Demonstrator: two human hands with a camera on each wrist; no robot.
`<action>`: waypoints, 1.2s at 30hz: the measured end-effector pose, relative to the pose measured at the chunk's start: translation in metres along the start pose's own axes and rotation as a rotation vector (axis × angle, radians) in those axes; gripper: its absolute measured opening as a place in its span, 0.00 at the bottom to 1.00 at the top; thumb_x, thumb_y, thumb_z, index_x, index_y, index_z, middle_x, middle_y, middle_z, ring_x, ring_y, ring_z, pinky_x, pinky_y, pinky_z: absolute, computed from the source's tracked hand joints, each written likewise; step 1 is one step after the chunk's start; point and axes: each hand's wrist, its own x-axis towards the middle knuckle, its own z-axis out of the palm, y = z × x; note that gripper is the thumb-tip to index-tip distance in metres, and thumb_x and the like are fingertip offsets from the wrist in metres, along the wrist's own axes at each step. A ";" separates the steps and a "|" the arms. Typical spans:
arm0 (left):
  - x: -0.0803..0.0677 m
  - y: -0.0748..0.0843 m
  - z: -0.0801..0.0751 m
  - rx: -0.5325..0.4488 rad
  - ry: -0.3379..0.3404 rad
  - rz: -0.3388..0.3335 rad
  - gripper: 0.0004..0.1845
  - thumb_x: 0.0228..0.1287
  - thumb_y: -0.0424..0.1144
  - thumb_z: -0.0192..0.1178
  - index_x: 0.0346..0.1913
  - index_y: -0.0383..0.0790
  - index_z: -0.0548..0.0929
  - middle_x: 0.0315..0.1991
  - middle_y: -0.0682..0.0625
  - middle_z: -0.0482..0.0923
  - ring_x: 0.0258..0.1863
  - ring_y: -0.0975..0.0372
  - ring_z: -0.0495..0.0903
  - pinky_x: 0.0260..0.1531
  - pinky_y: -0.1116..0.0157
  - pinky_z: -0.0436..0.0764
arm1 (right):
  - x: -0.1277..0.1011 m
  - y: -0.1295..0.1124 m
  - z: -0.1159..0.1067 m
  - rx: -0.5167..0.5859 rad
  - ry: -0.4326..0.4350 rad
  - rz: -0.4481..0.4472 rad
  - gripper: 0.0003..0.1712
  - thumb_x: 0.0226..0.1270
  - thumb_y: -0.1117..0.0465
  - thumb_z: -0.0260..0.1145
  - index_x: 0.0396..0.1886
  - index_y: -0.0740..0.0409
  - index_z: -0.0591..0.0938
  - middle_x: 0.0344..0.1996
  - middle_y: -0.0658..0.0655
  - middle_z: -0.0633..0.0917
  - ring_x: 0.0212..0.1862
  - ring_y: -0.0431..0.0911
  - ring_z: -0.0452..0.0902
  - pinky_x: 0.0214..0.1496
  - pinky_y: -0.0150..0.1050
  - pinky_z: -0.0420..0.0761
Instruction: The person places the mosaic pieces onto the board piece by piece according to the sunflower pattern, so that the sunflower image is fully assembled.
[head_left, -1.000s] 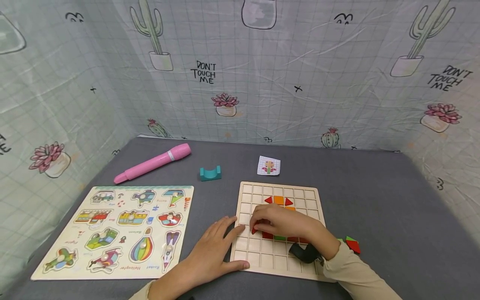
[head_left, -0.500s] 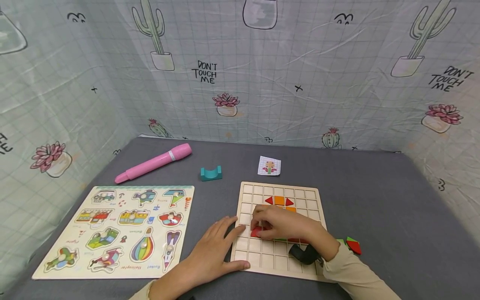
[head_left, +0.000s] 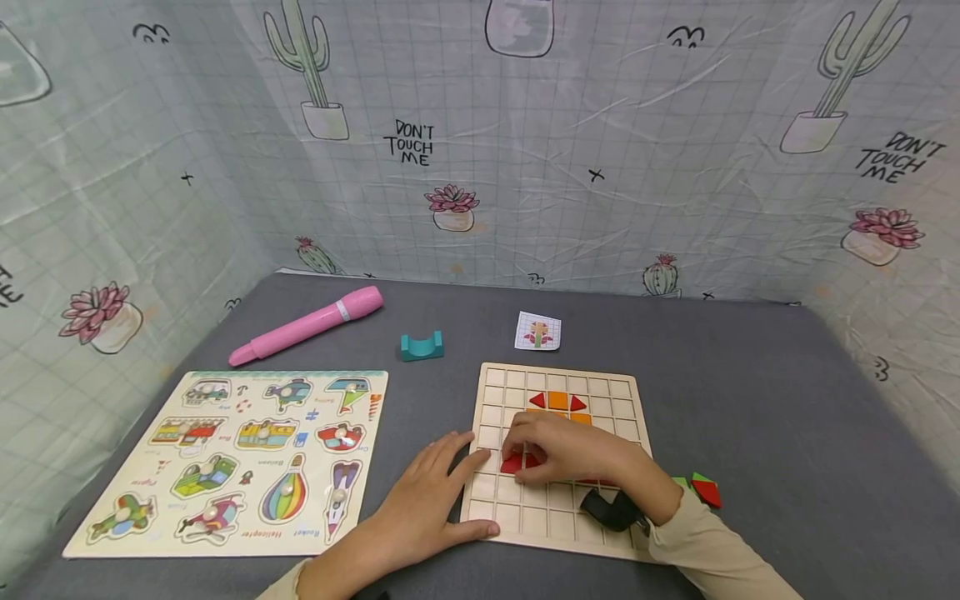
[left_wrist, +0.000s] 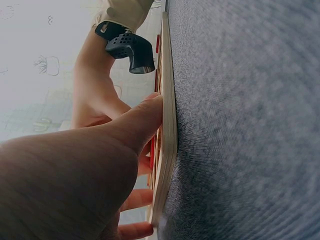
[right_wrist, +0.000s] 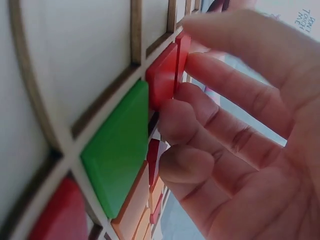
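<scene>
A wooden grid board bears flat coloured tiles in some of its cells. My right hand bends over its left-middle part, with thumb and forefinger at the edges of a red tile. Beside that tile is another red tile, followed by a green tile in the right wrist view. Orange tiles and small red triangles lie farther up the board. My left hand rests at the board's left edge, fingers spread and the thumb on its rim. My right hand hides part of the pattern.
A picture card lies behind the board. Left of it are a teal block, a pink pen-shaped stick and a knobbed vehicle puzzle. Loose red and green tiles lie right of the board, near my right forearm.
The red tile, tilted in my right fingers a second ago, now lies flat on the board. My right thumb has shifted slightly right. The left hand stays in place.
</scene>
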 end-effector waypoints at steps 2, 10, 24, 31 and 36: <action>0.000 0.000 0.000 -0.003 0.001 0.001 0.43 0.59 0.70 0.57 0.69 0.45 0.69 0.72 0.43 0.60 0.72 0.47 0.59 0.68 0.47 0.61 | -0.002 0.001 0.000 0.011 0.005 0.000 0.10 0.62 0.60 0.70 0.43 0.55 0.84 0.35 0.46 0.78 0.34 0.35 0.70 0.38 0.27 0.74; 0.000 0.000 0.002 -0.015 -0.025 -0.024 0.44 0.58 0.70 0.58 0.70 0.46 0.68 0.73 0.45 0.59 0.73 0.48 0.57 0.70 0.47 0.59 | -0.016 0.007 -0.007 0.071 0.032 -0.004 0.09 0.65 0.60 0.68 0.44 0.55 0.84 0.32 0.47 0.78 0.31 0.35 0.70 0.34 0.28 0.75; -0.001 -0.001 -0.001 -0.035 0.001 -0.006 0.44 0.58 0.69 0.58 0.70 0.44 0.69 0.72 0.43 0.60 0.71 0.46 0.59 0.69 0.45 0.60 | -0.064 0.030 -0.015 0.128 0.123 -0.064 0.04 0.65 0.61 0.69 0.39 0.52 0.84 0.30 0.47 0.78 0.29 0.35 0.71 0.29 0.28 0.76; 0.000 0.000 0.001 -0.023 -0.005 -0.014 0.44 0.57 0.69 0.59 0.70 0.45 0.68 0.72 0.44 0.59 0.72 0.47 0.58 0.69 0.46 0.60 | -0.089 0.039 -0.022 0.150 0.169 -0.042 0.02 0.65 0.61 0.68 0.37 0.51 0.84 0.32 0.45 0.80 0.29 0.32 0.70 0.28 0.29 0.76; 0.000 0.000 0.001 -0.032 0.002 -0.009 0.44 0.57 0.69 0.59 0.70 0.45 0.69 0.72 0.43 0.60 0.71 0.46 0.59 0.68 0.45 0.60 | -0.106 0.048 -0.028 0.127 0.196 -0.039 0.03 0.65 0.61 0.69 0.38 0.51 0.84 0.31 0.45 0.79 0.28 0.32 0.70 0.27 0.29 0.76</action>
